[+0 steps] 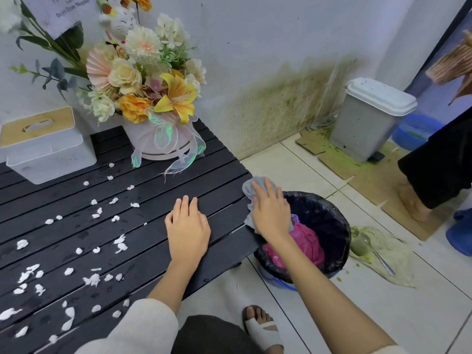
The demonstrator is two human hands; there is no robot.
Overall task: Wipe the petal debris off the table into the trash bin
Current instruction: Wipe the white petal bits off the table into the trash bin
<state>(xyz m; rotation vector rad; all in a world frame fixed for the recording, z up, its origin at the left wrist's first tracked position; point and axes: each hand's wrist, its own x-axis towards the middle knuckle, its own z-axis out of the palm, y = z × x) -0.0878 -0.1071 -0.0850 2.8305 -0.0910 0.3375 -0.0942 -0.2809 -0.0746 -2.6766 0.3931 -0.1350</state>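
Pale wall stained green low down, tiled floor, dark slatted counter (pixel 76 226) along the left. At the counter's back: white tissue box (pixel 46 146) with a wooden lid, and just right of it a flower arrangement (pixel 145 85) in a pink ribboned pot. White petal debris (pixel 94 278) strewn over the counter's left and near portion, well apart from both hands; strip near the right edge bare. Left hand (pixel 187 229) flat on the slats, palm down, fingers spread slightly, gripping nothing. Right hand (pixel 270 210) at the counter's right edge, pressed down on a grey cloth (pixel 251 190), fingers extended over it, cloth bunched beneath and hanging partly over the edge. Directly below that edge, on the floor: trash bin (pixel 329 218) lined with a black bag, pink plastic bag (pixel 304 245) inside. Beside the bin, a spoon (pixel 380 254) on a soiled yellowish rag. Farther back by the wall, a grey lidded bin (pixel 370 118).
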